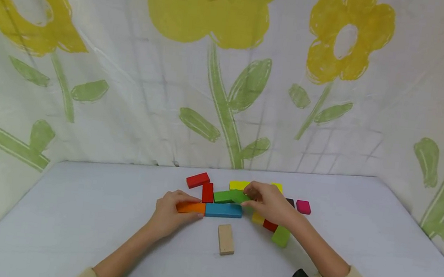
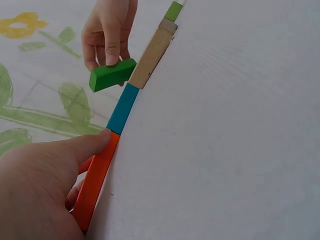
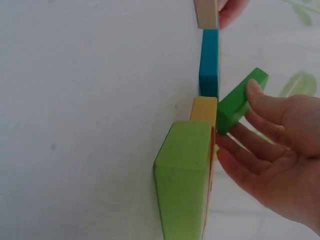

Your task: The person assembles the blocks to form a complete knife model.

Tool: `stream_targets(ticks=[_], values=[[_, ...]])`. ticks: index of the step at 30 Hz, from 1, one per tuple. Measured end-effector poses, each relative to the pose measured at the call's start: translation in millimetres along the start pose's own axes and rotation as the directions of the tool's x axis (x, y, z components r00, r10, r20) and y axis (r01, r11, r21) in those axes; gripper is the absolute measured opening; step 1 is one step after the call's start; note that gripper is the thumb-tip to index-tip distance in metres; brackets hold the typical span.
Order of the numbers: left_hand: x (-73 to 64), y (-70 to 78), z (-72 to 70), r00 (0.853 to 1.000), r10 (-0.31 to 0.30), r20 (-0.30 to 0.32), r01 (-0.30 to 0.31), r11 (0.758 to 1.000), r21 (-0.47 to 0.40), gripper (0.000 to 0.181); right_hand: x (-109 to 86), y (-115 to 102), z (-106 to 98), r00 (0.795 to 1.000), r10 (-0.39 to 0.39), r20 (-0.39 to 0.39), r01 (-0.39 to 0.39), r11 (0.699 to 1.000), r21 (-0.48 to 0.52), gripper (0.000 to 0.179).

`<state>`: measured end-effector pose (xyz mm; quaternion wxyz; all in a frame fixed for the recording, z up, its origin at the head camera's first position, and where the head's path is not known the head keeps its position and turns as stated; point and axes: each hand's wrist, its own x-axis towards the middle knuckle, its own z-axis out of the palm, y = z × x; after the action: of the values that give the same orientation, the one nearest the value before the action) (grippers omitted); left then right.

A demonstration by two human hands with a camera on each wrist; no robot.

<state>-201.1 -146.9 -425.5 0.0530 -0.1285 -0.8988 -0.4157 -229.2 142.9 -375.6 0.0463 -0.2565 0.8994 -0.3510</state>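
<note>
My left hand (image 1: 169, 212) holds an orange block (image 1: 191, 207) at its left end, thumb along the near side and fingers behind. Lying end to end with it is a blue block (image 1: 224, 210). Between thumb and fingers, my right hand (image 1: 270, 202) pinches a green block (image 3: 242, 100), tilted just behind the blue block's right end. In the head view, green surfaces overlap there, so I cannot tell where the held block ends. A red block (image 1: 208, 192) stands behind the orange and blue pair, with another red block (image 1: 198, 180) farther back.
A plain wooden block (image 1: 226, 239) lies in front. Yellow blocks (image 1: 239, 185) sit at the back, partly behind the right hand. Under the right forearm are a light green block (image 1: 281, 236) and a dark red block (image 1: 270, 226). A pink block (image 1: 303, 206) lies at the right.
</note>
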Motion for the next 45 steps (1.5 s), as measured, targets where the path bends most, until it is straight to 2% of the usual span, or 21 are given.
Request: stream_targets(ticks=[8, 21, 36, 45], values=[[-1.5, -1.2, -0.1, 1.0, 0.004, -0.011, -0.004, 1.0, -0.003, 0.033, -4.4, 7, 0, 0.999, -0.035, 0.019, 0.035, 0.999, 0.011, 0.029], [-2.6, -4.0, 1.1, 0.999, 0.025, -0.02, -0.025, 1.0, 0.011, 0.035, -11.9, 14, -10, 0.997, -0.021, 0.068, 0.021, 1.0, 0.005, 0.027], [-2.6, -4.7, 1.3, 1.0, 0.009, -0.004, -0.009, 1.0, -0.007, 0.037, -15.0, 21, -15, 0.996, -0.008, 0.087, 0.014, 0.997, -0.07, 0.023], [-3.7, -5.2, 0.5, 1.0, 0.012, -0.006, -0.012, 0.999, -0.03, 0.036, -13.1, 21, -12, 0.993, -0.061, 0.097, 0.071, 0.992, -0.108, 0.026]])
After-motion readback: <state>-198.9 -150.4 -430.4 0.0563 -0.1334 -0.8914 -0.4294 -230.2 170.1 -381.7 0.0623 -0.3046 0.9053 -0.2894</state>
